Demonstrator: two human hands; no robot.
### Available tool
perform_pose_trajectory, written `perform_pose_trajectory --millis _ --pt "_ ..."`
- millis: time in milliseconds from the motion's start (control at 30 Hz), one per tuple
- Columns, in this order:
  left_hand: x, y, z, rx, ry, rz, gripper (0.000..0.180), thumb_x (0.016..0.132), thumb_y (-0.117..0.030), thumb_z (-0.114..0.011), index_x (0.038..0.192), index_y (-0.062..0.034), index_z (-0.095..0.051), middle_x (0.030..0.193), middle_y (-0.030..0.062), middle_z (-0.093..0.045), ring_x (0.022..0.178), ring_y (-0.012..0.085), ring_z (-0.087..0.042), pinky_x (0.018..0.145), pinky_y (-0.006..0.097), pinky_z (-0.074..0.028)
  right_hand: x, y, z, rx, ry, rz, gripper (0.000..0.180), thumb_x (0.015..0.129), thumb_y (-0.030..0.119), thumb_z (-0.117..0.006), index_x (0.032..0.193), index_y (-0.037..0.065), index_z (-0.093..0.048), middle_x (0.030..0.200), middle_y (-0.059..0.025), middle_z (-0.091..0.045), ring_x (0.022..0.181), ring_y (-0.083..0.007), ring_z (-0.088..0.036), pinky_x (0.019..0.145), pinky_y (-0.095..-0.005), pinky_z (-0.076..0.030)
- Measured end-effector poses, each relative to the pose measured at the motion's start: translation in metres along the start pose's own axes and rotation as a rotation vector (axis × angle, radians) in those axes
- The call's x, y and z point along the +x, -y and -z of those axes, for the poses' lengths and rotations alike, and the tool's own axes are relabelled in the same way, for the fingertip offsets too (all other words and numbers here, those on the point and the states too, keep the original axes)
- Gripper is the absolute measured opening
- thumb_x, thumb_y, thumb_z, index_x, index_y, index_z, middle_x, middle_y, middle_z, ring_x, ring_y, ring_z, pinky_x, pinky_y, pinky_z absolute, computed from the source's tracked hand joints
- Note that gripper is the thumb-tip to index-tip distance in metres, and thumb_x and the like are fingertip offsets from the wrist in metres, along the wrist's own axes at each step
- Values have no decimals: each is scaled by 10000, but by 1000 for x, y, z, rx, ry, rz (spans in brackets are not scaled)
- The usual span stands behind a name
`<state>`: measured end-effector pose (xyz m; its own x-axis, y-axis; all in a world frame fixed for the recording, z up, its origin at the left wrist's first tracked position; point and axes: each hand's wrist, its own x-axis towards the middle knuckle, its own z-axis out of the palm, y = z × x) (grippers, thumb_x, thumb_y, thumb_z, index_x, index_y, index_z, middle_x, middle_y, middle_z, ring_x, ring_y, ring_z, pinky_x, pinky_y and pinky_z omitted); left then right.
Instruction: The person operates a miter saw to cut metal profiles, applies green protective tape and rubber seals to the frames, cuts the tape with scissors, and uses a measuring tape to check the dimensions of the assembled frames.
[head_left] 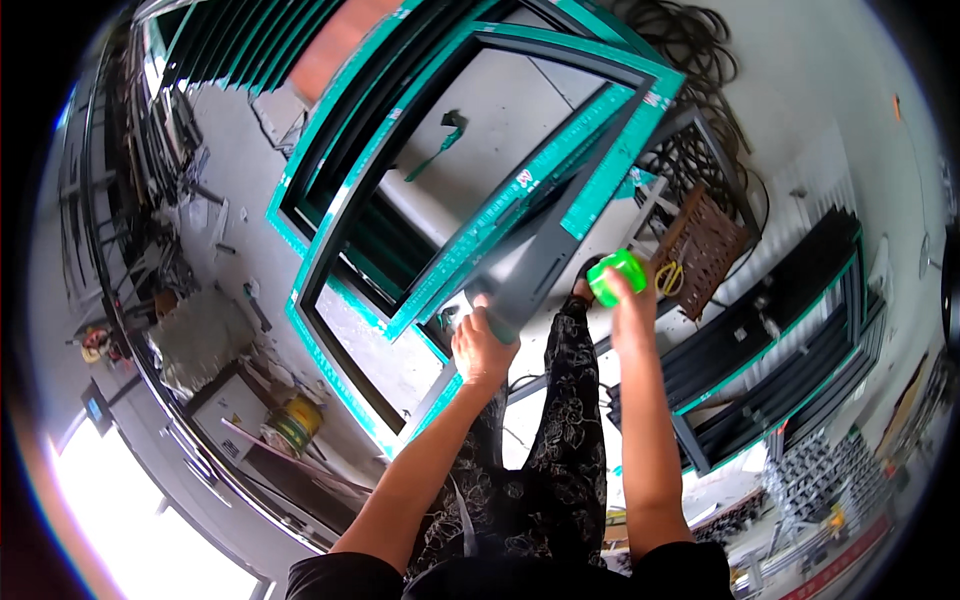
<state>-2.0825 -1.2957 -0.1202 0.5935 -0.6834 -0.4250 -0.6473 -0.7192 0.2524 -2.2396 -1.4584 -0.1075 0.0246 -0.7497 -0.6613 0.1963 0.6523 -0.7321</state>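
My left hand (483, 348) is closed around the lower end of a dark grey metal frame bar (548, 258). The bar slants up and away to the right, its outer part covered in green protective film (615, 175). To its right, my right hand (630, 308) is raised, with its fingers closed on a bright green, palm-sized, blocky object (617, 277); its exact kind is hard to make out. Beyond both hands, large rectangular frames (375, 165) with green film lean in overlapping layers.
A brown perforated crate (700, 248) with yellow-handled scissors (670, 278) stands right of my right hand. Dark coiled strips (690, 50) lie behind it. More dark frames (770, 345) are stacked at right. A yellowish round container (292, 422) sits at lower left.
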Motion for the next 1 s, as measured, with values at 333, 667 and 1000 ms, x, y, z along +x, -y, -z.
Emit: perform_pose_trajectory --millis 333,667,1000 --pt "-18 21 27 -91 103 50 694 608 -277 -807 1177 -34 -494 1062 160 -571 1043 358 -546 941 464 -415 58 -6 -62 -323 3 -97 331 760 192 -807 968 29 -607 906 -35 -611 791 -108 -597 704 -264 -495" --pt "29 155 12 -88 482 14 744 633 -469 -828 1166 -35 -542 1147 171 -543 1079 344 -543 929 440 -454 19 -79 10 -351 -124 -222 470 767 148 -781 1138 28 -519 1025 -52 -564 915 -150 -565 794 -312 -477" --pt "331 303 67 89 20 67 980 636 -408 -826 1429 -67 -363 1336 201 -511 1245 356 -487 1037 432 -404 29 -129 6 -325 -213 -225 450 772 111 -770 1133 53 -508 1020 -44 -578 923 -150 -577 798 -309 -484"
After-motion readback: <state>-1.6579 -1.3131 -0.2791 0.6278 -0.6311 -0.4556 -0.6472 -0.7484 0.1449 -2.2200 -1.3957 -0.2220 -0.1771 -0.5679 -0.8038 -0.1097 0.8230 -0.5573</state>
